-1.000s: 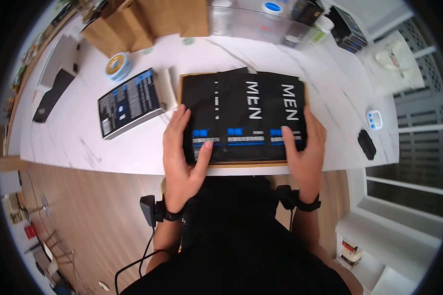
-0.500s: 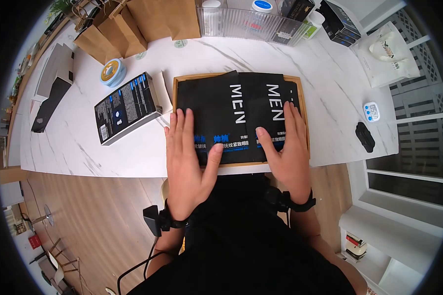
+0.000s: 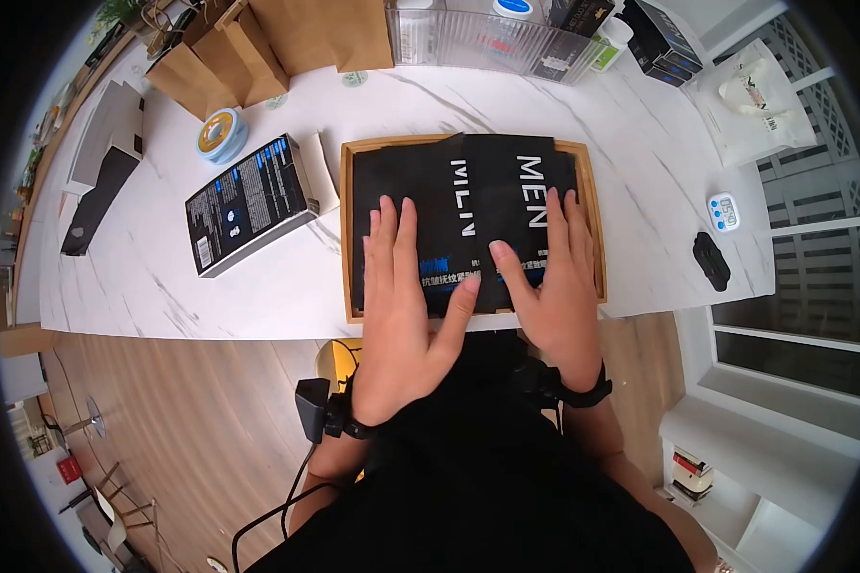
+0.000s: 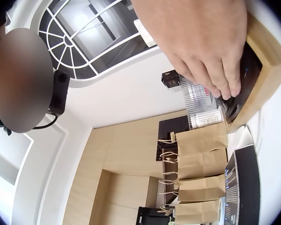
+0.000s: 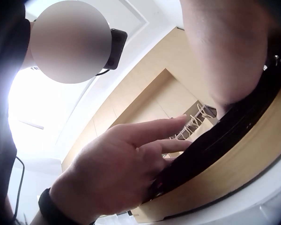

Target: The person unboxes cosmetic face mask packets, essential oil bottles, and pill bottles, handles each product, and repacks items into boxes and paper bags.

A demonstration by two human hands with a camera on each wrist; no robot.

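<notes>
Black packets (image 3: 502, 191) with "MEN" lettering lie overlapping in a shallow wooden tray (image 3: 597, 234), at the table's front edge in the head view. The left hand (image 3: 401, 306) lies flat over the left packets with its fingers extended, covering part of their print. On the right-hand packets rests the right hand (image 3: 559, 296), its fingers pointing away from the body and its thumb spread toward the left hand. The left wrist view shows the left hand (image 4: 201, 40) with fingertips down on the dark packets (image 4: 246, 75), inside the tray's wooden wall (image 4: 267, 70).
A black printed box (image 3: 248, 201) stands left of the tray, with a blue round container (image 3: 222, 136) behind it. Paper bags (image 3: 320, 33) and a clear bin (image 3: 492, 48) line the back. At right are a white timer (image 3: 723, 212), a black object (image 3: 710, 261) and a white bag (image 3: 760, 105).
Both hands have moved inward from the tray's sides onto the packets, the left hand most recently to the right. The packets have shifted and overlap more.
</notes>
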